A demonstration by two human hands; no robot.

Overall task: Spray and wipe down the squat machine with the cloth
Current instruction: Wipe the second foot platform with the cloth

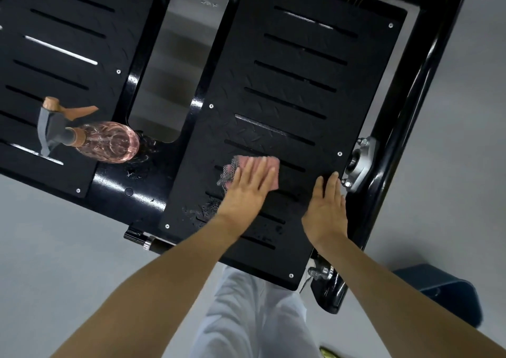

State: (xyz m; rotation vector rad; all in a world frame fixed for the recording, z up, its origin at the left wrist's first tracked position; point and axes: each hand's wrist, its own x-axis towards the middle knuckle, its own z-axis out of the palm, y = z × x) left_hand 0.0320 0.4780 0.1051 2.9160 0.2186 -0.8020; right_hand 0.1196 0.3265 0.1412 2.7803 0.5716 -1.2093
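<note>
Left hand (250, 185), fingers (257, 171) straight, presses cloth (241, 160) onto footplate (356, 111) to wipe — right hand (327, 211) flat near right edge, likely bracing.

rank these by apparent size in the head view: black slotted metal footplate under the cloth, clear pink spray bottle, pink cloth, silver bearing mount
1. black slotted metal footplate
2. clear pink spray bottle
3. pink cloth, partly under the left hand, so full size unsure
4. silver bearing mount

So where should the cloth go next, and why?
Probably the left hand should drag the pink cloth down toward the near-left corner of the right footplate, because droplets of spray sit there, not yet wiped.
</note>
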